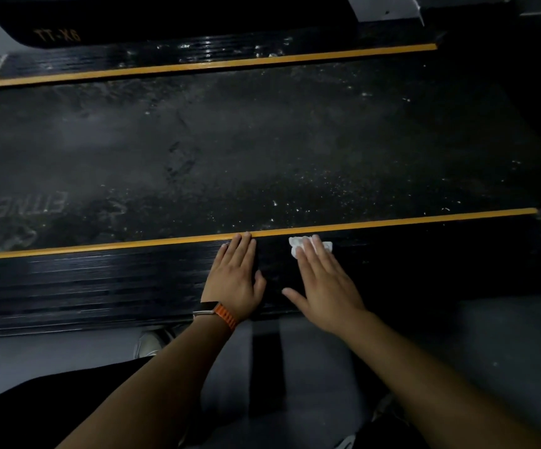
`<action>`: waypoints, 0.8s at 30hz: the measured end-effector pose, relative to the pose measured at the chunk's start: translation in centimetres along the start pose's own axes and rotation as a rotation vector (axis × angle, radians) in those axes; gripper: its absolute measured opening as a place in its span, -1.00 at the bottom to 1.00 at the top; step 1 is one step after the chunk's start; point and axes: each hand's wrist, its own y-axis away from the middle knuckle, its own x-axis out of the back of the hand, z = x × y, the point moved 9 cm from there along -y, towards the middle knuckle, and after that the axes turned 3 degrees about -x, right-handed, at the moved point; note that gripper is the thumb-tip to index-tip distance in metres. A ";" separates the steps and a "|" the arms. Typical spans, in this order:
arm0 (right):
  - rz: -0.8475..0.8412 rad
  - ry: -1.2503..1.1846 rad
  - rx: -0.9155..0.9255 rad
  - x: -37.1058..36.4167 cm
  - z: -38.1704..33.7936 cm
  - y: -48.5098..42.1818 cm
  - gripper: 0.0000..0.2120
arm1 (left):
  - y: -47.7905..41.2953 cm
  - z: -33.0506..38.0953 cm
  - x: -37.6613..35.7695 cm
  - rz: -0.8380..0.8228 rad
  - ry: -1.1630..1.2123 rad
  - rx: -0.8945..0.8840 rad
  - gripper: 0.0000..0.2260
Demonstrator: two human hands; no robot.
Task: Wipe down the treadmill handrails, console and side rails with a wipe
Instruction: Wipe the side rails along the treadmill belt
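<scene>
The near side rail (pixel 101 283) of the treadmill is black and ribbed, with a yellow strip along its inner edge. My left hand (pixel 235 278) lies flat on it, fingers straight, fingertips at the yellow strip, holding nothing. My right hand (pixel 324 281) lies flat beside it, its straight fingers pressing a crumpled white wipe (pixel 296 246) onto the rail. Part of the wipe is hidden under the fingers. The far side rail (pixel 198 61), also edged in yellow, runs across the top of the view.
The dusty black running belt (pixel 246 150) lies between the two rails. A dark motor cover marked TT-X6 (pixel 58 35) sits beyond the far rail. Grey floor (pixel 505 335) lies on my side, with my shoe (pixel 149 345) near the rail's edge.
</scene>
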 end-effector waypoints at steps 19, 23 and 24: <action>-0.024 -0.079 -0.198 1.0 6.2 0.0 -0.06 | 0.0 0.1 0.1 -0.017 -0.005 0.003 -0.37; -0.018 -0.154 -0.196 0.9 2.0 -1.4 -0.01 | 0.0 0.1 0.0 -0.015 -0.017 -0.002 -0.36; -0.033 -0.144 -0.152 0.6 0.7 -1.9 -0.01 | 0.1 0.1 0.0 -0.012 -0.021 0.000 -0.36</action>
